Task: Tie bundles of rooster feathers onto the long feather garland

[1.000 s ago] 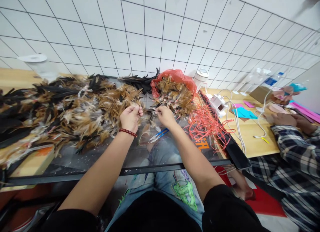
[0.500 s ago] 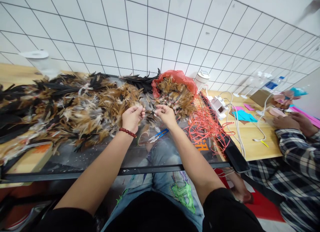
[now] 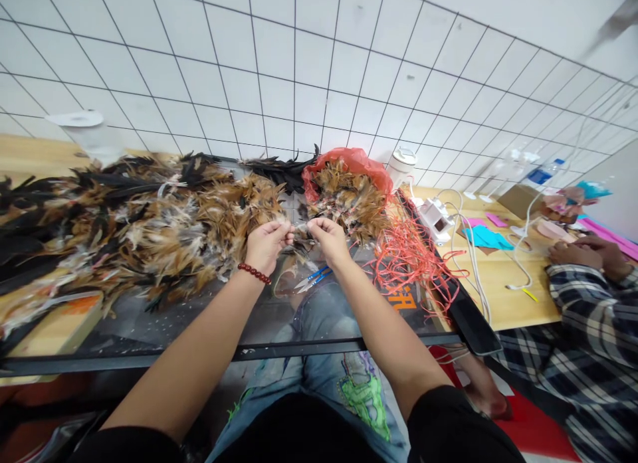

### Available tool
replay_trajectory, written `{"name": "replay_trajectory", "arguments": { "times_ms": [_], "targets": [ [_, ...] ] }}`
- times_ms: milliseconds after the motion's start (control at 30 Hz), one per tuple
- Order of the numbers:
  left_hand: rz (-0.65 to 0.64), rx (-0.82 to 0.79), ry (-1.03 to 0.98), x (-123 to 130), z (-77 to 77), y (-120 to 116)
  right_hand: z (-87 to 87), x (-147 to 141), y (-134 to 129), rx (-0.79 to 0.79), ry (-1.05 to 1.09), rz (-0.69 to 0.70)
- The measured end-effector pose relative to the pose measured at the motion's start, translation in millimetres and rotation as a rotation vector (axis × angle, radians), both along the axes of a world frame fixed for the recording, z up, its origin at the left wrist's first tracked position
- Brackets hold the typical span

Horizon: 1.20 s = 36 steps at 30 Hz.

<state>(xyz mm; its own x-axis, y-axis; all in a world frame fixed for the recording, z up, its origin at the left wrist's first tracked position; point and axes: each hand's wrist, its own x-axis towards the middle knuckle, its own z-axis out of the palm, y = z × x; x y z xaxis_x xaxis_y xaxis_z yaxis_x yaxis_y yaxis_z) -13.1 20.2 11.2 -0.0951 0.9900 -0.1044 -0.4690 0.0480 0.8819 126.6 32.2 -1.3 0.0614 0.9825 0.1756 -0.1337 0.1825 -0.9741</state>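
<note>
My left hand, with a red bead bracelet at the wrist, is closed in a pinch at the right edge of a large heap of brown and black feathers. Just to its right, my right hand is pinched too, with a small gap between the two. What the fingertips hold is too small to make out. Blue-handled snips lie on the dark tray below my hands. Behind my right hand, more brown feathers spill from a red plastic bag.
Tangled red string lies right of my right hand, beside a white power adapter and a black phone. A white cup stands behind. At the right, a person in a plaid sleeve works near blue paper.
The view has shifted slightly. Both hands stay pinched near each other in almost the same place, and my right forearm now covers more of the snips' handles.
</note>
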Motion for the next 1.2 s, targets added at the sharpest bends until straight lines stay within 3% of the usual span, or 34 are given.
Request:
{"name": "replay_trajectory", "arguments": {
  "times_ms": [200, 433, 533, 667, 733, 900, 1033, 1100, 1200],
  "targets": [
    [-0.109, 0.006, -0.046, 1.8, -3.4, -0.6, -2.1, -8.4, -7.5, -0.016, -0.007, 0.121],
    [-0.121, 0.008, -0.050, 3.8, -5.2, 0.0, -4.2, -12.5, -9.3, 0.040, -0.136, 0.099],
    [-0.105, 0.022, -0.058, 3.6, -4.9, -0.1, -3.4, -2.8, -5.1, 0.124, -0.314, 0.064],
    [-0.026, 0.029, -0.105, 2.3, -2.0, 0.0, -0.7, 26.3, 4.5, 0.228, -0.634, -0.184],
    [0.021, 0.007, -0.102, 1.9, 0.0, 0.5, 0.3, 37.6, 7.1, 0.221, -0.806, -0.234],
    [0.131, -0.028, -0.110, 2.5, 4.4, 1.7, 2.9, 35.4, 0.8, 0.241, -1.122, -0.105],
    [0.129, -0.029, -0.113, 2.1, 5.7, 1.7, 5.3, 26.2, -8.2, 0.278, -1.358, -0.017],
    [0.118, -0.028, -0.113, 1.4, 5.6, 1.7, 5.1, 25.2, -8.8, 0.271, -1.377, -0.007],
    [0.104, -0.028, -0.116, 0.6, 4.9, 1.7, 3.6, 24.7, -4.0, 0.231, -1.149, -0.052]
  ]
}}
